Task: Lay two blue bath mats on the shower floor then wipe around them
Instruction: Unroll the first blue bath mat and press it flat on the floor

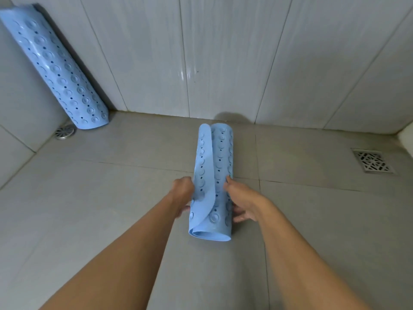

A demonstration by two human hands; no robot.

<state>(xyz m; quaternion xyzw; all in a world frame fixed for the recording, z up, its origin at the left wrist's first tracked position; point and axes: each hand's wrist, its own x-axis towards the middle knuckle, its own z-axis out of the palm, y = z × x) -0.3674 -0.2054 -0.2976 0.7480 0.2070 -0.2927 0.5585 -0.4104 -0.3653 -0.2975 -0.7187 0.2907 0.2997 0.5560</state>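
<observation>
A rolled blue bath mat (218, 166) with suction cups and holes lies on the grey shower floor (111, 198), its long axis pointing at the back wall. My left hand (182, 194) grips its loose left flap. My right hand (242, 202) holds the roll's right side, fingers curled under it. A second rolled blue bath mat (60, 72) leans upright in the far left corner.
A round metal drain (64, 132) sits at the foot of the leaning mat. A square drain grate (373, 161) is set in the floor at the right. Tiled walls (223, 59) close the back and left.
</observation>
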